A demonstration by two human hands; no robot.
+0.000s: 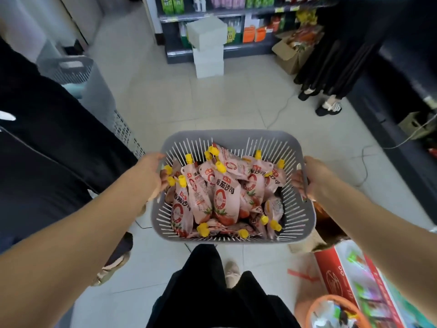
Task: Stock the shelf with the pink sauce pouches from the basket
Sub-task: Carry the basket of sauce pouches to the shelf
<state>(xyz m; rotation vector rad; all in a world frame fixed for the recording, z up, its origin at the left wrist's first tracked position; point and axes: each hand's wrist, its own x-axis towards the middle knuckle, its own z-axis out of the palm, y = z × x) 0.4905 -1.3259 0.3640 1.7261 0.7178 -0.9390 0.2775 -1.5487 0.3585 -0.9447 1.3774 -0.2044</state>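
A grey slatted basket (233,136), heaped with pink sauce pouches (224,197), is carried above the tiled floor (212,95), the left hand (155,176) and the right hand (312,178) each clamped on a side rim. Keeping the basket level and both grips even should stop the load sliding. Most pouches lie lengthwise toward the basket's far rim, yellow caps (221,167) leading; a few near its front rim point the opposite way. The shelf (236,14) stands well beyond the basket.
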